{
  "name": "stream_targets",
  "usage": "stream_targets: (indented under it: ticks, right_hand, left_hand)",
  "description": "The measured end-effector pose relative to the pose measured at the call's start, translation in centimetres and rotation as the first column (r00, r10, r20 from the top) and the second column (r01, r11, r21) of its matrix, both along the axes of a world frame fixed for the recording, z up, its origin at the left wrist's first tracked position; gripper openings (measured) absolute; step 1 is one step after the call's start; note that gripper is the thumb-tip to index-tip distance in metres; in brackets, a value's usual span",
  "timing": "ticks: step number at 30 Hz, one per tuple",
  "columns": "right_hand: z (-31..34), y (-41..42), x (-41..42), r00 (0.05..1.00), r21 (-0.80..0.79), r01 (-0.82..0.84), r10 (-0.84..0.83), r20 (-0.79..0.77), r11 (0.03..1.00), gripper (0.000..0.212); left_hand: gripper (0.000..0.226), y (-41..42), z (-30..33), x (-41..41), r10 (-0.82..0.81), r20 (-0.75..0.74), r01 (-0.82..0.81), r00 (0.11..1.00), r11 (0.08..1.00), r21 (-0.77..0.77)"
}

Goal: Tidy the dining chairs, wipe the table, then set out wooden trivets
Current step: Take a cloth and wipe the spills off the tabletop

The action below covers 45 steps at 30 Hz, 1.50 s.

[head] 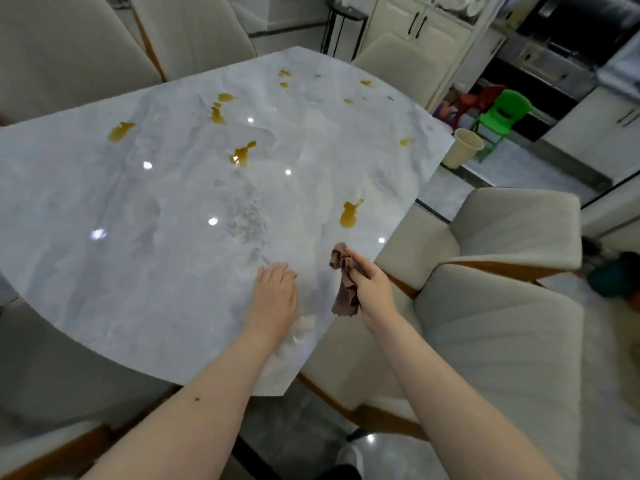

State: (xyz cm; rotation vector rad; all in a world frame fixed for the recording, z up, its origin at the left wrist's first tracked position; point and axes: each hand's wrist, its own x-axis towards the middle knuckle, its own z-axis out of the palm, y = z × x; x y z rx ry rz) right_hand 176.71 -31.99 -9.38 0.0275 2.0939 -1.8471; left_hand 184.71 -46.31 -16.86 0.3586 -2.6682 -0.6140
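Note:
A glossy grey marble table (145, 258) fills the middle of the view. Several amber spills dot it, the nearest one (349, 213) just beyond my hands. My left hand (273, 294) lies on the tabletop near the front right edge, fingers slightly bent and holding nothing. My right hand (372, 289) grips a crumpled brown cloth (344, 282) above the table's right edge; the cloth hangs down from my fingers. Cream upholstered chairs surround the table, one (502, 341) close on my right and another (519, 223) behind it.
More cream chairs stand at the far side (69, 46) and the far right corner (401, 64). A beige bin (462, 147), a green child's chair (504, 114) and a red one (474, 97) sit on the floor beyond the table. White cabinets line the back.

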Motion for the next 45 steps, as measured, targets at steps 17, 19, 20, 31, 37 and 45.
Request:
stream_targets:
  ticks: [17,19,20,31,37,45]
  right_hand:
    - [-0.9,7.2,-13.5,0.964,0.075,-0.263,0.265,-0.023,0.962,0.036]
    - [-0.9,6.2,-14.4,0.968,0.043,-0.252,0.252,0.008,0.967,0.038]
    - [-0.8,5.9,-14.7,0.971,0.03,-0.238,0.238,0.011,0.971,0.039]
    - [-2.5,3.0,-19.2,0.964,0.111,-0.183,0.201,-0.173,0.977,0.04]
    - [-5.0,3.7,-21.2,0.692,0.652,-0.45,0.7,-0.179,0.611,0.041]
    - [-9.5,4.8,-27.2,0.417,0.933,-0.245,0.897,-0.143,0.263,0.05]
  left_hand:
    - [0.027,13.2,0.8,-8.3,0.319,0.125,-0.327,0.94,0.944,0.05]
    - [0.031,13.1,0.7,-8.8,0.349,0.147,-0.362,0.925,0.93,0.069]
    - [0.031,13.1,0.7,-9.0,0.351,0.156,-0.365,0.923,0.928,0.077]
    - [0.046,12.2,-1.9,-14.5,0.42,0.225,-0.443,0.879,0.895,0.062]
    - [0.054,12.1,-3.0,-16.7,0.533,0.261,-0.564,0.805,0.824,0.056]
    - [0.05,13.2,-4.3,-17.9,0.655,0.244,-0.655,0.715,0.75,-0.092]
